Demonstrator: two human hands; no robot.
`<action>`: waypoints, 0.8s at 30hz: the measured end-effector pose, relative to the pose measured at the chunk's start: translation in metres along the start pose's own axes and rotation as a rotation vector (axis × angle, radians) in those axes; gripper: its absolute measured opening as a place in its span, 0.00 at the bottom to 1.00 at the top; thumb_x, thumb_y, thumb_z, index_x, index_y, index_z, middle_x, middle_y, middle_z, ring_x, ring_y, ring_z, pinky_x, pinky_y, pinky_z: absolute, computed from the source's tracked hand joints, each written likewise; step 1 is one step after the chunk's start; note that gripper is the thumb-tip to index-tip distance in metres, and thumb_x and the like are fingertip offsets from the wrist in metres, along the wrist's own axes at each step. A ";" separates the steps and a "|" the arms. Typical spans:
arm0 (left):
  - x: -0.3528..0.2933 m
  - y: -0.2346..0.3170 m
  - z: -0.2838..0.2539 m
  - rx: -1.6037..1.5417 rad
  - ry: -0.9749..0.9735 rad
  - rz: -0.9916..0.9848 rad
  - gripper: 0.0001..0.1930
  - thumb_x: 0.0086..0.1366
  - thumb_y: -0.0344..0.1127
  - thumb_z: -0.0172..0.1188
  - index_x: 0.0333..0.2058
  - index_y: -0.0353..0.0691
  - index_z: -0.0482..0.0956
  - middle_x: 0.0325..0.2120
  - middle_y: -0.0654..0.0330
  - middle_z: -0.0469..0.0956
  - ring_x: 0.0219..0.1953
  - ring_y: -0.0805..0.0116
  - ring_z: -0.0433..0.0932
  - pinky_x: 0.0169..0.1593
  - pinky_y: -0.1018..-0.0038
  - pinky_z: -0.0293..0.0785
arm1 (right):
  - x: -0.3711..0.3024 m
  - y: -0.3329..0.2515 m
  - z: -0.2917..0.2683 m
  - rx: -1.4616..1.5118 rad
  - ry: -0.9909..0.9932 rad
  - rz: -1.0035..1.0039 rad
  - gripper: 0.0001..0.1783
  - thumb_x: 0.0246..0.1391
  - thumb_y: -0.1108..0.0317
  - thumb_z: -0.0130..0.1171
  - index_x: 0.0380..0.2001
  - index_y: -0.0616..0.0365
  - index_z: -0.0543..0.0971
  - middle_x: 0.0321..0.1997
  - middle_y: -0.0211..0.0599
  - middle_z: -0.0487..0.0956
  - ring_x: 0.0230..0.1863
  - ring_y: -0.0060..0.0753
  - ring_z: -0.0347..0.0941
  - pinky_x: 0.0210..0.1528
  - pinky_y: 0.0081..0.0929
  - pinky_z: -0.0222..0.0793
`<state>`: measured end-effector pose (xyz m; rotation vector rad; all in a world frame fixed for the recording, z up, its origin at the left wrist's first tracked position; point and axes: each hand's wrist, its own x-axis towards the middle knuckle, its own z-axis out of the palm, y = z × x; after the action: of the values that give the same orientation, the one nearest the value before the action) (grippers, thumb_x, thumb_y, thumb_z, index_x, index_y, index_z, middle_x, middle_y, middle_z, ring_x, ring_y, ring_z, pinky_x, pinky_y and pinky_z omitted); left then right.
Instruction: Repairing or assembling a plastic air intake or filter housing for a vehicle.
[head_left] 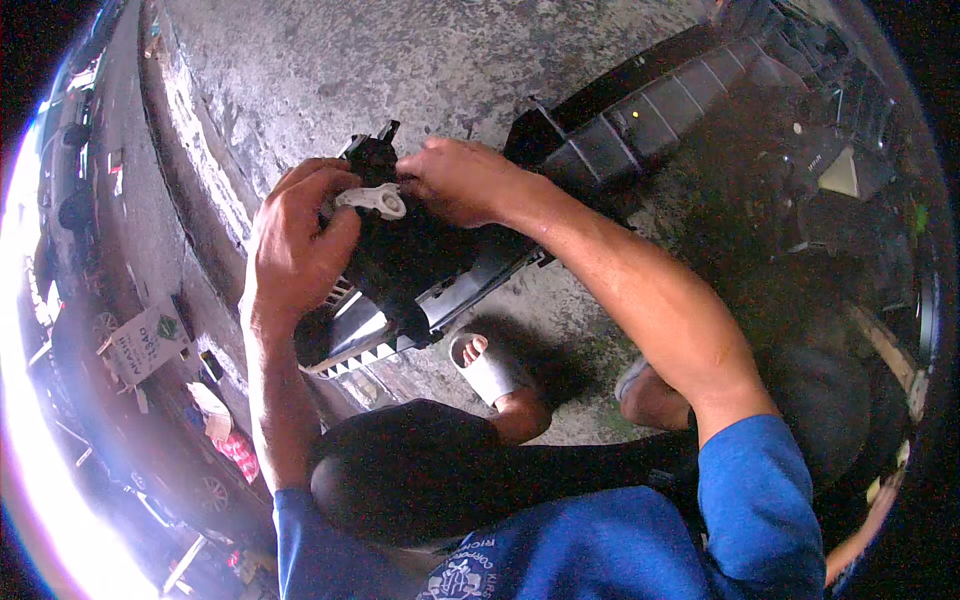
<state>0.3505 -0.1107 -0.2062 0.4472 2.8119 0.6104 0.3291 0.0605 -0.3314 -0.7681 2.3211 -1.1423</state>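
Observation:
A black plastic housing (425,255), ribbed and slotted along its lower edge, stands in front of my knees. Near its top sits a small white plastic lever (378,202) with a round boss at one end. My left hand (297,235) is closed around the lever's left end, thumb below and fingers above. At the top of the housing, my right hand (462,180) has its fingers curled in and pressed against the black part just right of the lever. Whatever lies under those right fingertips is hidden. A small black piece (372,153) juts up between the two hands.
A long ribbed black plastic panel (640,115) lies on the concrete floor (330,75) at the far right. More dark parts (850,170) are heaped beyond it. My sandalled foot (490,368) is just below the housing. A kerb edge (195,180) runs down the left, with a white sign (150,340) beyond.

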 end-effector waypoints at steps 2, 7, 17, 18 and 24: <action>0.000 0.000 -0.002 -0.003 0.003 0.016 0.15 0.50 0.31 0.52 0.36 0.31 0.79 0.40 0.48 0.78 0.44 0.49 0.76 0.50 0.62 0.70 | 0.000 -0.002 -0.002 0.005 -0.020 0.012 0.13 0.60 0.60 0.49 0.44 0.50 0.77 0.41 0.52 0.75 0.47 0.56 0.73 0.49 0.47 0.69; 0.001 0.000 0.000 -0.005 -0.003 0.042 0.14 0.50 0.31 0.51 0.35 0.30 0.78 0.38 0.47 0.77 0.43 0.48 0.76 0.50 0.62 0.70 | 0.004 0.006 0.003 0.033 0.066 -0.085 0.15 0.59 0.60 0.50 0.44 0.56 0.76 0.41 0.54 0.76 0.45 0.56 0.73 0.48 0.44 0.69; -0.003 0.001 0.002 0.007 0.100 0.069 0.13 0.50 0.32 0.52 0.32 0.31 0.78 0.34 0.49 0.78 0.39 0.49 0.77 0.46 0.62 0.71 | -0.014 -0.002 -0.033 1.211 -0.196 0.178 0.19 0.54 0.71 0.50 0.50 0.56 0.74 0.39 0.26 0.76 0.42 0.18 0.70 0.47 0.19 0.65; -0.004 0.002 0.002 0.036 0.099 0.070 0.13 0.50 0.33 0.52 0.31 0.31 0.78 0.33 0.49 0.78 0.39 0.48 0.77 0.46 0.62 0.71 | -0.012 -0.005 -0.027 1.120 -0.141 0.104 0.21 0.53 0.73 0.52 0.52 0.57 0.72 0.40 0.28 0.76 0.40 0.18 0.72 0.45 0.19 0.67; 0.000 -0.009 0.007 -0.039 0.140 0.093 0.12 0.53 0.34 0.51 0.30 0.31 0.78 0.32 0.47 0.78 0.38 0.47 0.76 0.46 0.60 0.71 | -0.023 -0.010 -0.044 0.981 -0.221 0.143 0.26 0.53 0.68 0.60 0.55 0.61 0.69 0.43 0.33 0.78 0.43 0.22 0.74 0.45 0.20 0.71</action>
<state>0.3508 -0.1158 -0.2165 0.5505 2.9177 0.7415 0.3230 0.0953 -0.2958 -0.3120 1.3287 -1.7652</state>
